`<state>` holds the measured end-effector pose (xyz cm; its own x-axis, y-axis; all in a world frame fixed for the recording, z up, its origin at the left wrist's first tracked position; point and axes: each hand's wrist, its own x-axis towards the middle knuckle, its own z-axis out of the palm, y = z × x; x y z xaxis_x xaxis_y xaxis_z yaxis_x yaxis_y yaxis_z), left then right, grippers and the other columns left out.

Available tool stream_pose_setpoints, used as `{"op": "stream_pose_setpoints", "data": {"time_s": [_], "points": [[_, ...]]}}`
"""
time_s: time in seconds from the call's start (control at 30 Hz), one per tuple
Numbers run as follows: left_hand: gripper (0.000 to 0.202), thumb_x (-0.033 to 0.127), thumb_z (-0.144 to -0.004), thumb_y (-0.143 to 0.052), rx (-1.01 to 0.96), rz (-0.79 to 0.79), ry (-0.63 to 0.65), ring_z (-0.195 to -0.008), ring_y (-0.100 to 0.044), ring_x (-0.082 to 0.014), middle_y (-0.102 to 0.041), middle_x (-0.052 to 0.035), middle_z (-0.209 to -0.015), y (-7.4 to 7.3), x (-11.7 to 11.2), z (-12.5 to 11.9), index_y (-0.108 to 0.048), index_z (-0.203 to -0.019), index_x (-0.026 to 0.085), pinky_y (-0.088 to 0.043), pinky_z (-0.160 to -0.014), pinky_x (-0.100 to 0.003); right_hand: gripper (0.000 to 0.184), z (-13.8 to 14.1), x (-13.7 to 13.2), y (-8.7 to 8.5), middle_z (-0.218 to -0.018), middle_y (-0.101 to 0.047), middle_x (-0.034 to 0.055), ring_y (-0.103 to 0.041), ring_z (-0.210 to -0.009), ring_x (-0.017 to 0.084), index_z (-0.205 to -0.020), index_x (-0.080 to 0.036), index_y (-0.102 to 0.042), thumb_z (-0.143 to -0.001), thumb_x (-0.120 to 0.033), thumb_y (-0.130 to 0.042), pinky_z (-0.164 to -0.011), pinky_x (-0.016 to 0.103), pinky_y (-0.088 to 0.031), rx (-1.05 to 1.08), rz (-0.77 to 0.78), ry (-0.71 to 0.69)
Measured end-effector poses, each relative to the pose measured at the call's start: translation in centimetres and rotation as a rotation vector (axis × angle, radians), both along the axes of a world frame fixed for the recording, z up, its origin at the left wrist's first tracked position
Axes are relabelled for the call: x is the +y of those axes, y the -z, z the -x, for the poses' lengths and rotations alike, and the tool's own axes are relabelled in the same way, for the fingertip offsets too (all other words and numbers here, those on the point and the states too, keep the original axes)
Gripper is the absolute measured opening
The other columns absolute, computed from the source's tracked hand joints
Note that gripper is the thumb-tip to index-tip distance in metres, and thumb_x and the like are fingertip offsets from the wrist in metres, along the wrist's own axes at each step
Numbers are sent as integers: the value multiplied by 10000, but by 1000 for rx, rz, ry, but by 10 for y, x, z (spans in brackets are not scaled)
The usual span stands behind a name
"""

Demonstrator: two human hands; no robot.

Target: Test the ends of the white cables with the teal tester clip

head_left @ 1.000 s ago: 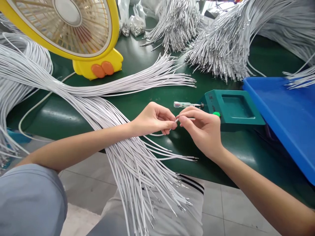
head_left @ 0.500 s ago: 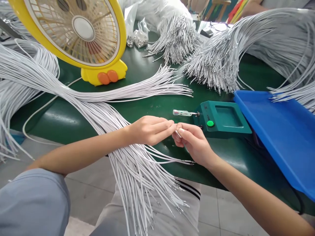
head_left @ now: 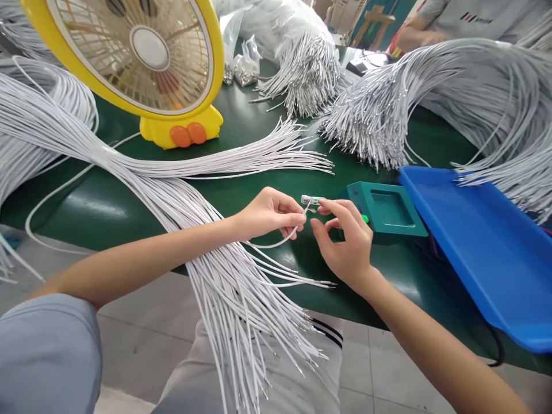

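My left hand (head_left: 273, 215) pinches a single white cable (head_left: 279, 246) near its end, which pokes up above the fingertips. Just right of it, my right hand (head_left: 348, 241) has thumb and fingers apart, with nothing visible between them. Its fingertips reach close to a small clear tube (head_left: 310, 200) that sticks out from a green device (head_left: 390, 208); whether they touch it I cannot tell. The device's green button (head_left: 365, 219) is partly behind the hand. Under my left forearm a thick bundle of white cables (head_left: 241, 287) spills over the table edge onto my lap.
A yellow fan (head_left: 181, 123) stands at the back left. A blue tray (head_left: 483, 247) lies to the right. Behind are piles of metal-tipped cables (head_left: 366, 126) and small bags of metal parts (head_left: 247, 64). A co-worker's arm (head_left: 416, 37) shows across the green table (head_left: 142, 201).
My hands were together at a small metal end; now they are apart. The right fingers have opened and moved up toward the clear tube. The left hand now visibly holds a cable.
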<state>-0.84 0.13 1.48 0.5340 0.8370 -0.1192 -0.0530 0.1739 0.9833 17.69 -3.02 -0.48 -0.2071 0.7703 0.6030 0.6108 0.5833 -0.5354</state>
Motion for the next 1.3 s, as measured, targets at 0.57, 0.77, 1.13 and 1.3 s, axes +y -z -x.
{"op": "stream_pose_setpoints", "data": {"time_s": [0.57,0.77,1.13,1.3], "points": [[128,223,-784,-669,106,-259,60,-549,-643,-112,-685,-44,-649,10,-6,0,-676,-749,101,-535,-541,-204,129,5,0,-11,-681,-617,31,-541,-676,157,-694,-201,-584,-823,-194,-587,-570,284,-436,25,84,-22],[137,191,-820,-603,334,-1245,-230,-605,-648,-126,-687,-37,-647,17,-3,6,-667,-702,161,-520,-598,-215,204,1,-5,-30,-622,-448,-19,-417,-527,94,-682,-172,-521,-813,-325,-550,-492,248,-379,455,1025,-260],[396,111,-792,-580,96,-270,-84,-475,-582,-72,-584,31,-631,24,17,-5,-580,-1188,115,-478,-506,-169,307,-23,36,-36,-1091,-654,138,-543,-1059,301,-1129,-179,-682,-850,-234,-565,-919,488,-411,-729,127,172],[330,91,-768,-569,112,-233,-71,-469,-576,-72,-579,39,-622,24,18,-2,-571,-1098,118,-438,-472,-156,251,-27,56,-34,-1128,-649,126,-519,-1085,308,-1023,-222,-738,-807,-266,-620,-902,474,-379,-950,226,118]]}}
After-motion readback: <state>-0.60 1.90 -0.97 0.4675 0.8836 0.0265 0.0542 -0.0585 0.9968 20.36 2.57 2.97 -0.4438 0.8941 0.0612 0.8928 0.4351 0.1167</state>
